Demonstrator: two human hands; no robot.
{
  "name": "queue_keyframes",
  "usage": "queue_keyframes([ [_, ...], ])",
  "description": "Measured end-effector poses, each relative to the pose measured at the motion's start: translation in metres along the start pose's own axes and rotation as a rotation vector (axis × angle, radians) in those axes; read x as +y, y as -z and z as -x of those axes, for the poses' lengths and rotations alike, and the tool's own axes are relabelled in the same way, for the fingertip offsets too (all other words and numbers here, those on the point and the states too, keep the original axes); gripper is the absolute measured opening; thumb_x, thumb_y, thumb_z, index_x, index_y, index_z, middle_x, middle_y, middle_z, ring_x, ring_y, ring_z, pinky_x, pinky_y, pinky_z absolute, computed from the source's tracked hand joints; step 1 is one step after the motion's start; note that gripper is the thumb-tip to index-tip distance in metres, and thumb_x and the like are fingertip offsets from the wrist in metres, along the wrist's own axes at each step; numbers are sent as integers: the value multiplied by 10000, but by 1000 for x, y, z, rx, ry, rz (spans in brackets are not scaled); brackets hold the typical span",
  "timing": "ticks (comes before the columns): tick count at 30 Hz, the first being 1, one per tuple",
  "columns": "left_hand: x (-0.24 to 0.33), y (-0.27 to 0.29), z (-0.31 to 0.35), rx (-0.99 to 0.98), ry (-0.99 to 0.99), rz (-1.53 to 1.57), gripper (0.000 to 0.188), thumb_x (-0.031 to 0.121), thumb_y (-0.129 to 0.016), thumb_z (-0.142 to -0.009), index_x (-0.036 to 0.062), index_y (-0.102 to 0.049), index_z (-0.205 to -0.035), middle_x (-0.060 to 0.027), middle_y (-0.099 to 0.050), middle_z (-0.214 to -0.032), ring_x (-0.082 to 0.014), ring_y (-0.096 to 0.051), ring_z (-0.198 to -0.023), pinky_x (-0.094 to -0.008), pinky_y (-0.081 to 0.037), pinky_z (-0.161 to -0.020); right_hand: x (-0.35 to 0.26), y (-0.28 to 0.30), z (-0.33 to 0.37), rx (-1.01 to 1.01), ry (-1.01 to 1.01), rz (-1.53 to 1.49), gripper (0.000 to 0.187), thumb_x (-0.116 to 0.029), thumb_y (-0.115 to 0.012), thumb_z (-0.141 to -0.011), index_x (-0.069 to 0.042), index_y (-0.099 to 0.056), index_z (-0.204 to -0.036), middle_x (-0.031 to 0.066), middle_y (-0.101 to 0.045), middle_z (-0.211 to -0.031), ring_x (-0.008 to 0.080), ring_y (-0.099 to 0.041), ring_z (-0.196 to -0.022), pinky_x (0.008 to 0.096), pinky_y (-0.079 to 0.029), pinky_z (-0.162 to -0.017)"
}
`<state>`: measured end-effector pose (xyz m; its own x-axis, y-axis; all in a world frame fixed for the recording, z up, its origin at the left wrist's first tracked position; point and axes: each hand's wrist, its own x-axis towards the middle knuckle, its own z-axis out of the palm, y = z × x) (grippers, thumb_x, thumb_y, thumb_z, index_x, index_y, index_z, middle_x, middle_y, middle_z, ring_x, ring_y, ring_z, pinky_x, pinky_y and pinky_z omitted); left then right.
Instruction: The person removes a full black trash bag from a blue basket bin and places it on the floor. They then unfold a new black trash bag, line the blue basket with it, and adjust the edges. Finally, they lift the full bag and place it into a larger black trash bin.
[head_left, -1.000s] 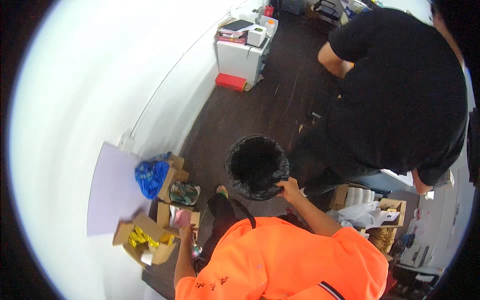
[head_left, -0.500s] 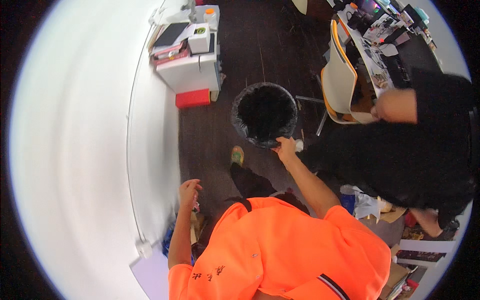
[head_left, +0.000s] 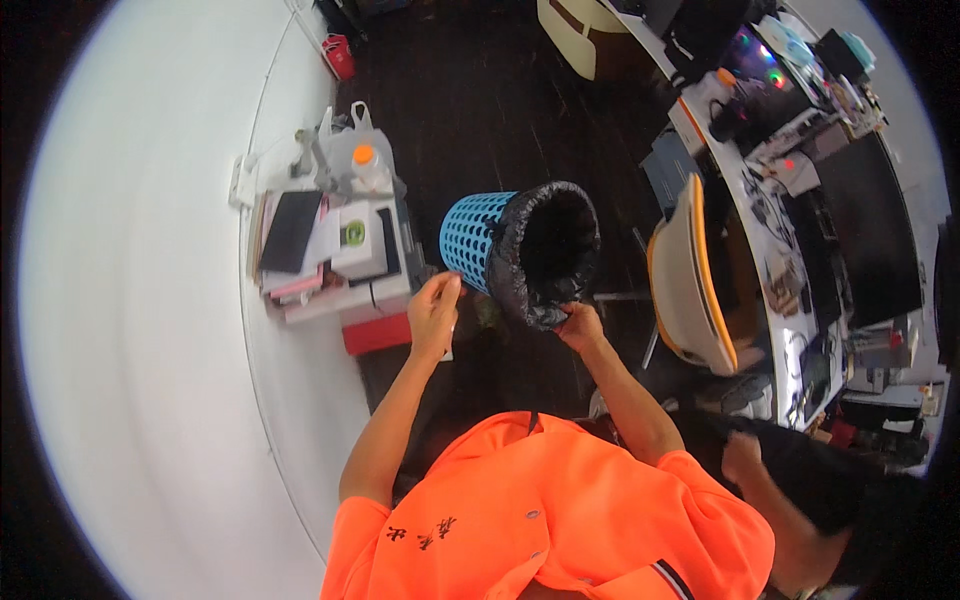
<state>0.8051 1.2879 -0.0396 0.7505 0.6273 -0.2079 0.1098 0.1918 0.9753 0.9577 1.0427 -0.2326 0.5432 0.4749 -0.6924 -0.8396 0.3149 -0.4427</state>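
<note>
A light-blue waste bin [head_left: 466,236] with round holes in its wall is tilted on its side, its mouth turned to the right. Its black bin liner [head_left: 508,262] is folded over the rim, and the inside is too dark to make out. With my right hand [head_left: 580,328] I grip the lined rim at its near lower edge. My left hand [head_left: 433,318] is beside the near side of the bin's base, fingers drawn together. Something small and pale shows under that hand; I cannot make out what it is, nor whether the fingers touch the bin.
Left, against the wall, a white cabinet [head_left: 345,300] bears papers, a white box [head_left: 358,240] and an orange-capped bottle [head_left: 368,168]. A red box [head_left: 377,334] is beside it. To the right are an orange-edged chair [head_left: 690,285], a cluttered desk [head_left: 745,215] and another person's arm [head_left: 780,500].
The bin has gone from upright, mouth up, to tilted with its blue side showing. My left hand has come up and forward beside it. The other person has shifted nearer the lower right.
</note>
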Motion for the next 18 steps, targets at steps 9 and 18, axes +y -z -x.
queue_keyframes([
  [9,18,-73,-271,117,-217,-426,199,98,-576,-870,-23,-588,-1029,-103,-654,-832,-151,-612,-697,-291,-480,-636,-152,-186,-133,0,135,-111,546,41,-505,-799,-45,-321,-1306,168,-489,-1137,376,-503,-1047,617,-358,-910],
  [18,86,-134,-551,201,50,140,115,82,-539,-908,-19,-566,-958,-67,-545,-639,-123,-467,-406,-269,-361,-369,-318,-345,-327,111,63,-83,334,47,-518,-798,38,-415,-1116,194,-507,-1054,374,-560,-916,563,-522,-706],
])
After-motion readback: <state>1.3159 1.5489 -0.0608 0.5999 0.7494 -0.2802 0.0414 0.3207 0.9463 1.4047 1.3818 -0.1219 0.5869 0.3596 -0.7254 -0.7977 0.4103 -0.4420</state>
